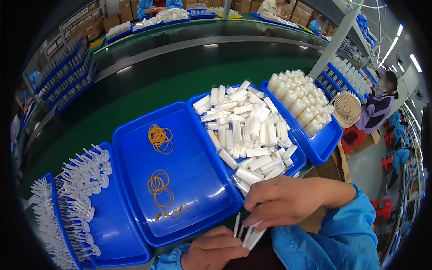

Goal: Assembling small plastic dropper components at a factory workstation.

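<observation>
The right hand (284, 201) comes in from the lower right in a light blue sleeve (342, 234), fingers curled down and pinched closed on the upper ends of a small bunch of white plastic tubes (252, 235). The left hand (215, 249) sits just below it at the lower edge, loosely fisted, its fingers wrapped against the lower part of the same bunch; a thin white stick (236, 225) stands up between the two hands. Both hands hover in front of the near rim of the worktop, just below the trays.

Directly ahead lies a shallow blue tray (198, 157) holding a few loose clusters of yellow rubber bands (160, 138). To its right, touching it, a second blue tray (294, 167) is heaped with loose white tubes (245, 130) of the same kind; the right hand is just beside its near corner. Further right, a third blue tray (324, 144) carries clear, capped small bottles (299, 96) standing upright and packed together. On the left, another blue tray (112, 225) holds rows of white pronged plastic parts (83, 180). Beyond the trays runs a dark green conveyor belt (135, 94). A small fan (347, 109) stands to the right.
</observation>
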`<action>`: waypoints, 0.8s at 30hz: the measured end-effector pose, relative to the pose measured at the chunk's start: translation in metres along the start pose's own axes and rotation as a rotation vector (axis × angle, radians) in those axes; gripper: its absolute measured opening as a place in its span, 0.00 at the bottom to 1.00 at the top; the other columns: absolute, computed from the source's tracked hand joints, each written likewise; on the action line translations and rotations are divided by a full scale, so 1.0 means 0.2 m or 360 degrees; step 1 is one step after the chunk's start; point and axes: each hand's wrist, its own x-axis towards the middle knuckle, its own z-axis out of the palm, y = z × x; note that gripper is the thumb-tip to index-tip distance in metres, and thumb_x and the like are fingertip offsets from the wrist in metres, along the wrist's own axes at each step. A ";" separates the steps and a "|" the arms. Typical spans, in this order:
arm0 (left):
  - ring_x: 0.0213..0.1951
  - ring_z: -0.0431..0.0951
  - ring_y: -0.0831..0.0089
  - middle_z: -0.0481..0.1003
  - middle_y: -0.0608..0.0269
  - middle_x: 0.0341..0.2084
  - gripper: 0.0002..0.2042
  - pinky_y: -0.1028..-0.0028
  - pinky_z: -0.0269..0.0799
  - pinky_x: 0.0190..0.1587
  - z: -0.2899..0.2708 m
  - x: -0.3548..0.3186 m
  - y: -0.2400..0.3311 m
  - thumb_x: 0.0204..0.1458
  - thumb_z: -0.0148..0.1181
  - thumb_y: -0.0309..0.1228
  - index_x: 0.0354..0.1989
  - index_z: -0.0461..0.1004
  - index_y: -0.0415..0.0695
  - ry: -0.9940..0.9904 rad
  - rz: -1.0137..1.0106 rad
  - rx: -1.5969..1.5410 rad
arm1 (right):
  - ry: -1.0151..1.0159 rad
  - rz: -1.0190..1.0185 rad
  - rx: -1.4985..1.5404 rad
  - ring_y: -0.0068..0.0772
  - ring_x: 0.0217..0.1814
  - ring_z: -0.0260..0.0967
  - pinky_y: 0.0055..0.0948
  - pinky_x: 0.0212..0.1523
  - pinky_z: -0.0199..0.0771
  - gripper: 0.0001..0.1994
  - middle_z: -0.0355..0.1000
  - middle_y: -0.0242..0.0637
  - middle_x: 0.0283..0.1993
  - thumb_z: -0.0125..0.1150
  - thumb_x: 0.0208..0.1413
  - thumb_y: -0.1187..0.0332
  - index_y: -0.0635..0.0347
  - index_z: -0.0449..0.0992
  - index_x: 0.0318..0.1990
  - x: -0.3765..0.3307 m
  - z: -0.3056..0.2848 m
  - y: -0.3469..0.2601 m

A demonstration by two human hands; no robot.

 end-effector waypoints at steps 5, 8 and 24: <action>0.25 0.72 0.63 0.74 0.60 0.27 0.08 0.68 0.68 0.28 -0.02 -0.02 0.01 0.38 0.59 0.19 0.27 0.78 0.46 0.0046 0.0104 -0.0041 | -0.0042 -0.0162 0.0414 0.38 0.34 0.66 0.28 0.32 0.68 0.11 0.62 0.42 0.38 0.61 0.50 0.71 0.68 0.74 0.39 0.04 0.00 0.00; 0.27 0.72 0.61 0.74 0.59 0.29 0.08 0.68 0.69 0.30 -0.03 -0.03 0.01 0.39 0.59 0.18 0.27 0.78 0.45 0.0018 0.0070 -0.0014 | -0.0001 -0.0121 0.0155 0.38 0.35 0.66 0.29 0.33 0.67 0.11 0.63 0.42 0.38 0.61 0.50 0.71 0.67 0.74 0.39 0.06 0.01 0.01; 0.39 0.71 0.65 0.68 0.54 0.37 0.10 0.69 0.68 0.41 0.04 -0.09 0.02 0.40 0.65 0.21 0.30 0.71 0.38 0.0731 -0.0492 -0.0457 | 0.0124 -0.0241 -0.0015 0.40 0.42 0.62 0.36 0.40 0.57 0.19 0.61 0.42 0.41 0.59 0.49 0.66 0.61 0.67 0.49 0.13 0.18 0.04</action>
